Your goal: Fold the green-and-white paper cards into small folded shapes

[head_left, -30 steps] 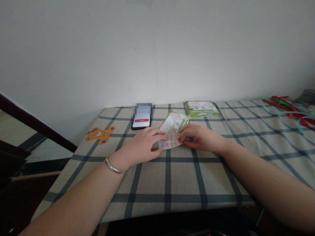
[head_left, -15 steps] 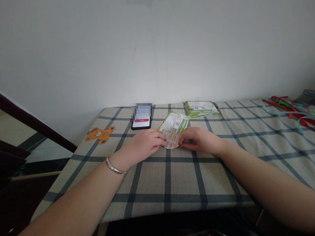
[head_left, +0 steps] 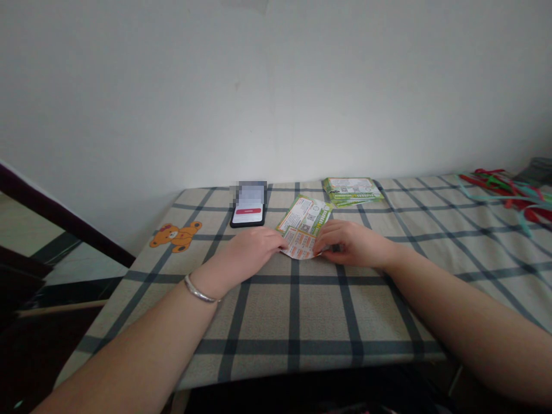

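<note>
A printed paper leaflet [head_left: 303, 221], green and white with orange blocks on its folded-over near part, lies slanted on the checked tablecloth [head_left: 267, 310]. My left hand [head_left: 252, 248], with a silver bangle at the wrist, has its fingertips closed on the leaflet's left near edge. On the opposite side, my right hand [head_left: 347, 244] pinches the right near corner between thumb and fingers. Just behind my left hand rests a phone [head_left: 248, 214] with a lit screen, partly blurred out. A stack of similar leaflets [head_left: 352, 190] lies farther back, against the wall.
An orange teddy bear picture [head_left: 175, 236] is on the cloth at the left. Tangled red, green and pale blue ribbons [head_left: 513, 192] lie at the far right beside a dark object [head_left: 537, 172]. The white wall [head_left: 276, 92] borders the table's back.
My left fingers have drawn back slightly to the left along the leaflet's edge, uncovering more of the orange print. The right hand has barely shifted. Phone and stack stay put.
</note>
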{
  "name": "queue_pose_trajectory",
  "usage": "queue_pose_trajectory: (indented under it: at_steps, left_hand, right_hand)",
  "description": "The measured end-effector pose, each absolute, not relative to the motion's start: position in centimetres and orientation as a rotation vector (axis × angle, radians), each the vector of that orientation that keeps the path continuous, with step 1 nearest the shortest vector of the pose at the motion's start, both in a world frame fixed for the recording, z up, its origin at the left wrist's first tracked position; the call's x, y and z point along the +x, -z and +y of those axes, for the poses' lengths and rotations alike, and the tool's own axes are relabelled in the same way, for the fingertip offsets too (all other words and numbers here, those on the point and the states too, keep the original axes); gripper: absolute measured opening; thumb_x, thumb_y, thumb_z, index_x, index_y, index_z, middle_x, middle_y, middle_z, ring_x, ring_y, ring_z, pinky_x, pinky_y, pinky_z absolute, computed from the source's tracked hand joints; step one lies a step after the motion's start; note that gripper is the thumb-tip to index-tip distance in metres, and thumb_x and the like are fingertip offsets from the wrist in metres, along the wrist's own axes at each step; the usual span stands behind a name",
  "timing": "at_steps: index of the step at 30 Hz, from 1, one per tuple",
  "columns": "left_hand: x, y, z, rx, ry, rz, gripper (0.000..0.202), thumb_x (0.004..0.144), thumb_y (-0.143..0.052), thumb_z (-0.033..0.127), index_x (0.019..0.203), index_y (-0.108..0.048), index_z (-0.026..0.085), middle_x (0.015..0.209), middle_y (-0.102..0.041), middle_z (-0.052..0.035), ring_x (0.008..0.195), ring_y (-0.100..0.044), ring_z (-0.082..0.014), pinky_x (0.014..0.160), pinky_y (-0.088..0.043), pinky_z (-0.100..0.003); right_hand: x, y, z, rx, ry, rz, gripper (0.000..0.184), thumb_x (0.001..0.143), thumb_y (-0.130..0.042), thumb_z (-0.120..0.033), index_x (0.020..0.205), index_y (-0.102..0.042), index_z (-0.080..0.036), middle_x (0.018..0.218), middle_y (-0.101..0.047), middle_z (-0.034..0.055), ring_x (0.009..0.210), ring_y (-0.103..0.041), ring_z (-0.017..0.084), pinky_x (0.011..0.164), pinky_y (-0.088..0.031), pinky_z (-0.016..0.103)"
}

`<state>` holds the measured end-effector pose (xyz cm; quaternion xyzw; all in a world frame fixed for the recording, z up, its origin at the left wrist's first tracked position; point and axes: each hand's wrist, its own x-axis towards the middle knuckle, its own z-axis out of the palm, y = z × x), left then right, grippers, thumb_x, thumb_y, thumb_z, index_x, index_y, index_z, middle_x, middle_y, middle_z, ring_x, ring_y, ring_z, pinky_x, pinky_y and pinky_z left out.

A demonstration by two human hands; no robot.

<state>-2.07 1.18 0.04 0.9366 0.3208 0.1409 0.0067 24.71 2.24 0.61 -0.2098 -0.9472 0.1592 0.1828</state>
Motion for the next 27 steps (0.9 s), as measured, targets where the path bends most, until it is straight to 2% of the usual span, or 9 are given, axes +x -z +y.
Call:
queue_pose_trajectory:
  at_steps: [4, 8, 13, 21, 27]
  left_hand:
    - [-2.2, 0.3, 1.4, 2.924, -0.467, 1.017, 0.025, 0.088, -0.050, 0.004, 0.102, -0.067, 0.016, 0.103, -0.072, -0.0057, 0.096, -0.066, -0.0196, 0.087, -0.053, -0.035]
    - [-2.1, 0.2, 1.1, 2.919, -0.494, 0.972, 0.017, 0.088, -0.056, 0.012, 0.102, -0.067, 0.014, 0.104, -0.070, -0.0076, 0.096, -0.064, -0.0202, 0.088, -0.051, -0.035]
    - [-2.0, -0.1, 0.9, 2.927, -0.470, 0.968, 0.017, 0.088, -0.059, 0.017, 0.102, -0.067, 0.017, 0.108, -0.068, -0.0061, 0.101, -0.060, -0.0212, 0.092, -0.048, -0.037]
    - [-2.3, 0.3, 1.2, 2.948, -0.427, 1.024, 0.016, 0.090, -0.059, 0.023, 0.103, -0.066, 0.018, 0.107, -0.067, -0.0048, 0.098, -0.060, -0.0213, 0.089, -0.049, -0.038]
    - [-2.3, 0.7, 1.3, 2.941, -0.493, 1.053, 0.019, 0.090, -0.053, 0.014, 0.105, -0.065, 0.018, 0.106, -0.067, -0.0048, 0.100, -0.059, -0.0203, 0.091, -0.049, -0.037]
  right_hand:
    - [24.4, -0.5, 1.8, -0.635, -0.426, -2.661, 0.018, 0.082, -0.057, -0.011, 0.092, -0.069, -0.019, 0.094, -0.070, 0.0043, 0.089, -0.063, 0.016, 0.082, -0.049, 0.031]
    - [24.3, -0.2, 1.6, -0.727, -0.397, -2.665, 0.016, 0.084, -0.056, -0.014, 0.095, -0.068, -0.019, 0.097, -0.070, 0.0054, 0.091, -0.064, 0.017, 0.081, -0.049, 0.030]
    - [24.3, -0.2, 1.5, -0.832, -0.367, -2.653, 0.018, 0.087, -0.054, -0.017, 0.098, -0.067, -0.019, 0.092, -0.071, 0.0043, 0.084, -0.064, 0.016, 0.076, -0.047, 0.028]
    - [24.1, -0.3, 1.0, -1.085, -0.387, -2.515, 0.014, 0.087, -0.053, -0.022, 0.088, -0.066, -0.017, 0.077, -0.068, 0.0029, 0.063, -0.057, 0.012, 0.059, -0.041, 0.023]
    - [24.0, -0.7, 0.9, -1.060, -0.409, -2.553, 0.015, 0.089, -0.052, -0.023, 0.089, -0.066, -0.017, 0.078, -0.068, 0.0030, 0.064, -0.057, 0.012, 0.058, -0.040, 0.023]
